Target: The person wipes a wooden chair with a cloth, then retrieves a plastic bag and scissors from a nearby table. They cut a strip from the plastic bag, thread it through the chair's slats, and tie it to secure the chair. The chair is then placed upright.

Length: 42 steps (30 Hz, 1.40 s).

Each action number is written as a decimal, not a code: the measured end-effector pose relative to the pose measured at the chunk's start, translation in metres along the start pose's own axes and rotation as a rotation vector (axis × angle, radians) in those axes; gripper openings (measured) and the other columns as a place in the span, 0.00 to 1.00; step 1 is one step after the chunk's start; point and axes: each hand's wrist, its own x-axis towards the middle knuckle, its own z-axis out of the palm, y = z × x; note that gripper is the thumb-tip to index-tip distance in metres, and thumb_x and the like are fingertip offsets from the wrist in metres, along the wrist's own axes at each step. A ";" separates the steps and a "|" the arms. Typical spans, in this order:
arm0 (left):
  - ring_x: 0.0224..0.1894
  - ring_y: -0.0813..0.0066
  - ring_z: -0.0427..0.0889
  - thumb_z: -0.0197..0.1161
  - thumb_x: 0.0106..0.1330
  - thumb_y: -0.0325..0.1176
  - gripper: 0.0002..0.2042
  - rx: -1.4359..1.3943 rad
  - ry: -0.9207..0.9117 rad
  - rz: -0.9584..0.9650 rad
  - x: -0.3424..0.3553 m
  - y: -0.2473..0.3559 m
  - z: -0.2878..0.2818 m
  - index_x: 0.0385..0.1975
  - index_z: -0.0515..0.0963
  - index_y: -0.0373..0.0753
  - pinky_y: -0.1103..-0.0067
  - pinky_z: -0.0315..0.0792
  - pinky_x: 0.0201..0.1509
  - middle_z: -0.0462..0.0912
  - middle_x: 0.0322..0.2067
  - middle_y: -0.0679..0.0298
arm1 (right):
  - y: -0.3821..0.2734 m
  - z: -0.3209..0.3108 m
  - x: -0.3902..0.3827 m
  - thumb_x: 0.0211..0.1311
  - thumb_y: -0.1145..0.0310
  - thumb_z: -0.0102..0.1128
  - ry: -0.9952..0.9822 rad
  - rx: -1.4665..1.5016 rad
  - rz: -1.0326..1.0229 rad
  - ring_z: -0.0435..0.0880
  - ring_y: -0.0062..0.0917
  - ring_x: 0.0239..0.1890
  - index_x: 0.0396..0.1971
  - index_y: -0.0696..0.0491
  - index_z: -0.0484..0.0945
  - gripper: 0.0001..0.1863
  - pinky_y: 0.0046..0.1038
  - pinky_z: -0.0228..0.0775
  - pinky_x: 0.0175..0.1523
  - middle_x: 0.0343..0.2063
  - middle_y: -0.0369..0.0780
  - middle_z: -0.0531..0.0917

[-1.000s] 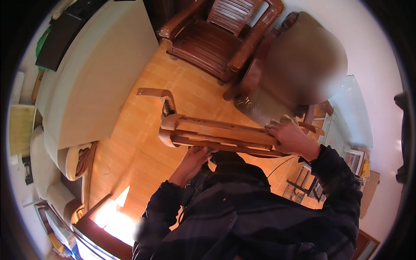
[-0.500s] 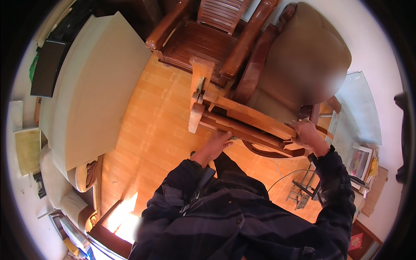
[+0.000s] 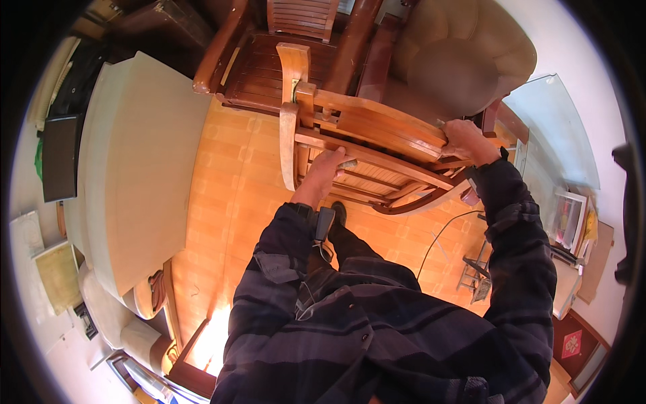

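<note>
In the head view I carry a wooden piece of furniture (image 3: 383, 118), reddish-brown with slats and curved legs, tilted on its side. My left hand (image 3: 327, 168) grips its lower rail near the left end. My right hand (image 3: 464, 141) is closed on the upper board at its right end. The piece is in front of a brown slatted wooden armchair (image 3: 249, 74) and a brown padded chair (image 3: 420, 34); whether it touches either, I cannot tell. A metal bracket (image 3: 295, 87) shows on its left upright.
A large cream sofa or cabinet (image 3: 138, 168) stands on the left. On the right, a glass panel (image 3: 555, 128) leans by the wall, with a framed item (image 3: 565, 219) and a small metal stand (image 3: 474, 276) with a cable. Wooden flooring (image 3: 235, 175) lies underfoot.
Both my hands have moved up and forward with the wooden piece, which has turned upright at its left end and is nearer the armchairs. My foot now shows below it.
</note>
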 end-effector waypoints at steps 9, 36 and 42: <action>0.58 0.73 0.78 0.67 0.73 0.52 0.18 -0.146 -0.004 0.025 0.024 0.001 0.007 0.50 0.76 0.46 0.72 0.66 0.58 0.83 0.51 0.68 | 0.026 0.039 0.021 0.44 0.63 0.76 0.241 0.091 -0.098 0.87 0.51 0.43 0.30 0.61 0.85 0.18 0.45 0.79 0.50 0.32 0.55 0.86; 0.57 0.72 0.73 0.72 0.70 0.45 0.18 -0.311 -0.094 -0.069 0.033 0.012 0.002 0.54 0.79 0.46 0.68 0.64 0.66 0.77 0.54 0.68 | 0.029 0.002 -0.006 0.47 0.69 0.76 0.232 0.174 0.085 0.87 0.46 0.44 0.43 0.53 0.85 0.20 0.43 0.79 0.50 0.36 0.48 0.88; 0.57 0.70 0.74 0.73 0.70 0.45 0.17 -0.320 -0.093 -0.068 0.030 0.015 0.004 0.52 0.79 0.46 0.68 0.66 0.64 0.78 0.53 0.67 | 0.028 -0.012 -0.049 0.54 0.73 0.71 0.289 0.223 0.236 0.87 0.44 0.42 0.44 0.55 0.84 0.16 0.40 0.78 0.47 0.35 0.48 0.87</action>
